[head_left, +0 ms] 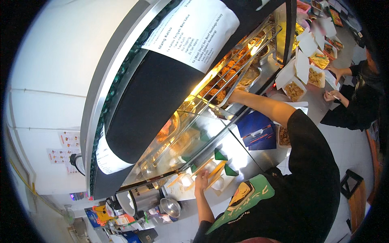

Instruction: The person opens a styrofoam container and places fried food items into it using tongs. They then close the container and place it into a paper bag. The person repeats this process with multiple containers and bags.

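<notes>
My left hand (pixel 201 180) curls its fingers at the edge of a paper food box (pixel 209 188) on the steel counter. White rice mounds (pixel 217 184) sit in the boxes there, with green and yellow-brown box flaps around them. My right arm reaches into the lit glass food warmer. There my right hand (pixel 232 97) is beside a metal tray (pixel 253 76), near pieces of fried chicken (pixel 229 74). The tray and a wire rack (pixel 240 60) hide most of its fingers, so whatever it grips cannot be made out.
Printed order slips (pixel 194 33) hang on the warmer's dark top. A blue paper sheet (pixel 256 130) lies on the counter. Open boxes of fried food (pixel 294 90) stand at the right, before a co-worker (pixel 358 91) holding a thin tool. Lower left are a rice cooker (pixel 144 199) and steel bowl (pixel 170 207).
</notes>
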`<state>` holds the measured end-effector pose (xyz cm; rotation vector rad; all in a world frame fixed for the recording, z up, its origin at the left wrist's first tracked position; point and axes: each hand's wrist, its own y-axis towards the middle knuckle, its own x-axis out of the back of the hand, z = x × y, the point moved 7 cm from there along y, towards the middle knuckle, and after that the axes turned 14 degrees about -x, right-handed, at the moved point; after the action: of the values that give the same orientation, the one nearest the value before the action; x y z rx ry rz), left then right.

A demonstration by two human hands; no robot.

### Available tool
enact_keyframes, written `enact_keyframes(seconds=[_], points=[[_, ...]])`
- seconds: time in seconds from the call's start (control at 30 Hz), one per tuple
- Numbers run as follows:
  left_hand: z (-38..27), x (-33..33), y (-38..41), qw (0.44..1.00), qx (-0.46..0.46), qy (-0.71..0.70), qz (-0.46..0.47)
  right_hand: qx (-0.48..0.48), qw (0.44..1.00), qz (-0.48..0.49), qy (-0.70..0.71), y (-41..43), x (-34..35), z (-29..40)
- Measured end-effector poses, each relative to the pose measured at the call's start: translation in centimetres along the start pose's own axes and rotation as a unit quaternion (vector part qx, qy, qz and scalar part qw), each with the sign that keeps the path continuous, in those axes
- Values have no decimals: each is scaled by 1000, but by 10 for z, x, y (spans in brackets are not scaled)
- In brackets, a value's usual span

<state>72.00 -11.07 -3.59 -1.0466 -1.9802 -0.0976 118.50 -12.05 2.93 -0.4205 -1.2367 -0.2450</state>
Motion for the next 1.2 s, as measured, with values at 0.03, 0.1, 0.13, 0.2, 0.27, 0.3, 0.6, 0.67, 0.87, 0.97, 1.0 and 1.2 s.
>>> enact_keyframes(seconds=[0.03,0.1,0.13,0.2,0.27,0.3,0.6,0.67,0.87,0.97,1.0,1.2], points=[[-6,3,-1,1000,-9,13,1,-4,1000,1,-2,-2,-2,-5],[-21,10,-6,999,-26,39,0,-9,1000,2,-1,-5,-3,-11],[-32,11,-6,1000,-3,15,4,-18,1000,3,-4,-7,-3,-18],[-52,17,-16,1000,2,-17,-15,-26,1000,3,-6,-8,-1,-22],[-47,5,-24,997,22,-70,-25,-33,999,6,-4,-5,-1,-21],[-40,-2,-31,997,10,-68,-25,-35,999,9,-4,-3,-2,-22],[-63,-7,-40,997,-45,-41,-43,-79,996,31,-1,-8,-12,-34],[-68,-1,-44,995,-52,-45,-67,-82,996,32,-5,-9,-12,-35],[-77,16,-65,982,-100,-34,-158,-85,995,35,-27,0,-21,-36],[-95,22,-70,972,-145,11,-185,-90,995,22,-43,0,-27,-48],[-87,18,-69,976,-124,3,-181,-92,994,19,-49,1,-30,-51],[-99,0,-63,983,-112,59,-130,-98,992,-31,-76,17,-97,-122]])
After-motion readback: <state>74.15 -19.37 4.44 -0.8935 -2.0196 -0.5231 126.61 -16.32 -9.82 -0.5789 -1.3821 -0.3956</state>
